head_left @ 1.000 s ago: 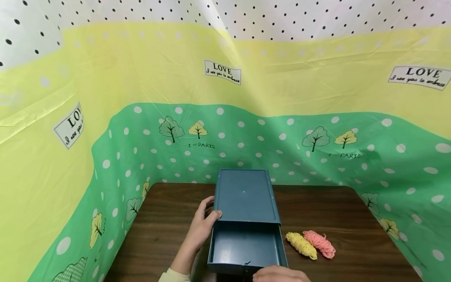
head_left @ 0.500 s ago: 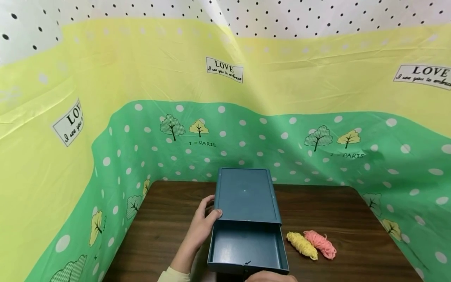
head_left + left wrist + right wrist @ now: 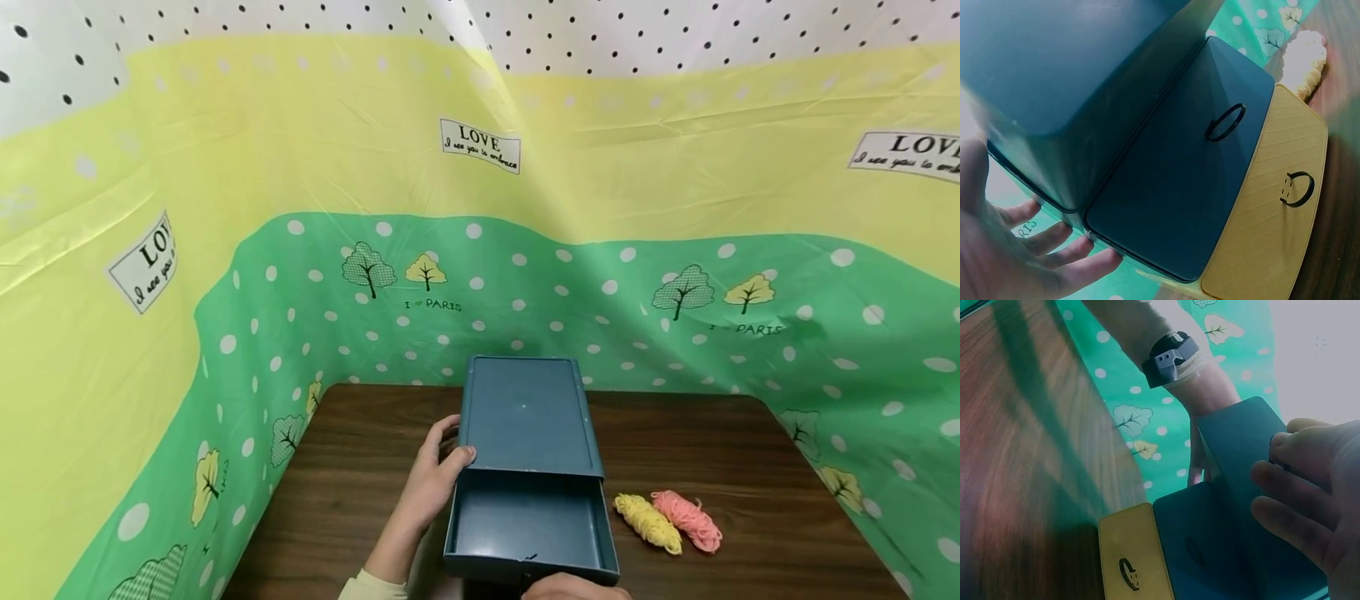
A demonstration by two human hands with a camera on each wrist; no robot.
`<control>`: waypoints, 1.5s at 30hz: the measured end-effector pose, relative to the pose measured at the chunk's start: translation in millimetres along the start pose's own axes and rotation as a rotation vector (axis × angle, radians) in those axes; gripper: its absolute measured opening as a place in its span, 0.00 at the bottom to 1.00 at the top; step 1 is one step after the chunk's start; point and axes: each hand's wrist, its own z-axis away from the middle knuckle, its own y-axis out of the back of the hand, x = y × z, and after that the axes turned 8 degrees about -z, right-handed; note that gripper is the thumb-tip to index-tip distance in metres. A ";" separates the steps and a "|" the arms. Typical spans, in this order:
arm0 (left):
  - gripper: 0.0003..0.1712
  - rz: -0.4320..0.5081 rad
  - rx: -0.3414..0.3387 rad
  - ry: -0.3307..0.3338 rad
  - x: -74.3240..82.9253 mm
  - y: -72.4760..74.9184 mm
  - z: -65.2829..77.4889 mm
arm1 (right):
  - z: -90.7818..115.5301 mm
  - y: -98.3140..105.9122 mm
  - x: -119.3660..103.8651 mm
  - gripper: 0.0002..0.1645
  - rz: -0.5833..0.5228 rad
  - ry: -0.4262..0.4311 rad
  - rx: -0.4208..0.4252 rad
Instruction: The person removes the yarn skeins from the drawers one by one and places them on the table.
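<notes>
A dark blue drawer cabinet (image 3: 527,414) stands on the table with its top drawer (image 3: 529,517) pulled out, the floor of that drawer bare. My left hand (image 3: 437,471) holds the cabinet's left side, thumb over the top front corner and fingers spread along the side. At the drawer's front my right hand (image 3: 573,588) is mostly cut off by the head view. The right wrist view has the right hand (image 3: 1310,487) pinching a small black loop handle, largely covered by the fingers. Below sit a shut blue drawer (image 3: 1179,162) and a yellow drawer (image 3: 1266,206), each with a black loop.
Two yarn skeins, yellow (image 3: 648,524) and pink (image 3: 687,521), lie side by side to the right of the cabinet on the dark wooden table (image 3: 337,467). A patterned green and yellow curtain (image 3: 420,333) encloses the table's back and sides.
My right hand has shifted left along the drawer's front edge, to near its middle. The left hand keeps its place on the cabinet, and the drawer stays pulled out about as far.
</notes>
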 end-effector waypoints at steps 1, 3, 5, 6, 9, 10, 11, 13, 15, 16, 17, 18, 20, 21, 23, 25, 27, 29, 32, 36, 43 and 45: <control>0.34 0.001 -0.001 -0.001 0.2 -0.1 0.1 | 0.3 1.9 -1.6 0.23 0.007 0.000 -0.036; 0.34 0.004 -0.004 -0.002 0.7 -0.5 -0.1 | -1.3 2.5 0.6 0.25 0.121 0.140 -0.072; 0.34 0.006 -0.007 -0.002 1.0 -0.9 -0.2 | -4.2 2.6 4.0 0.26 0.300 0.338 -0.065; 0.34 0.007 -0.008 -0.003 1.2 -0.9 -0.2 | -5.7 2.8 4.9 0.27 0.377 0.410 -0.052; 0.34 0.011 -0.012 0.000 0.9 -1.1 -0.1 | -8.6 5.1 5.3 0.28 0.504 0.500 -0.013; 0.34 0.013 -0.012 0.001 0.6 -1.0 0.0 | -9.4 6.3 5.2 0.28 0.517 0.497 -0.005; 0.33 0.015 -0.009 0.002 0.6 -1.0 0.0 | -9.7 7.2 4.8 0.28 0.528 0.476 0.005; 0.33 0.012 -0.006 0.005 0.6 -0.8 -0.1 | -10.5 9.6 4.3 0.29 0.531 0.432 0.019; 0.33 0.008 -0.004 0.006 0.9 -0.6 -0.4 | -12.5 11.7 4.8 0.30 0.544 0.415 0.035; 0.33 0.005 -0.005 0.006 1.3 -0.7 0.0 | -13.3 12.3 5.0 0.30 0.559 0.414 0.045; 0.33 0.005 -0.005 0.008 1.8 -0.9 0.2 | -14.0 12.6 5.0 0.31 0.575 0.409 0.057; 0.33 0.004 -0.006 0.009 2.2 -1.0 0.4 | -14.9 13.0 5.0 0.31 0.588 0.402 0.071; 0.33 0.008 -0.008 0.012 2.9 -1.3 0.8 | -17.0 13.9 5.0 0.31 0.613 0.383 0.105; 0.32 0.016 -0.010 0.012 3.1 -1.4 1.1 | -18.0 14.3 4.9 0.31 0.618 0.362 0.124; 0.32 0.033 -0.011 0.012 3.6 -1.5 1.3 | -20.0 15.3 4.5 0.31 0.629 0.335 0.152; 0.31 0.044 -0.011 0.012 3.1 -1.5 1.0 | -22.3 16.4 4.4 0.30 0.638 0.317 0.172; 0.30 0.051 -0.011 0.012 2.7 -1.5 0.8 | -24.3 17.5 4.5 0.29 0.653 0.314 0.178; 0.30 0.047 -0.010 0.015 1.9 -1.4 0.7 | -25.5 18.3 4.5 0.27 0.662 0.306 0.182; 0.29 0.040 -0.014 0.026 1.4 -0.7 0.7 | -27.1 20.0 4.4 0.26 0.663 0.285 0.190; 0.29 0.031 -0.025 0.031 0.8 0.3 0.6 | -30.9 23.5 5.0 0.27 0.662 0.281 0.195; 0.30 0.018 -0.038 0.017 1.5 0.3 1.2 | -37.8 28.4 7.3 0.27 0.688 0.314 0.210; 0.30 0.019 -0.040 0.021 1.4 0.5 1.6 | -38.8 29.0 7.6 0.25 0.695 0.290 0.226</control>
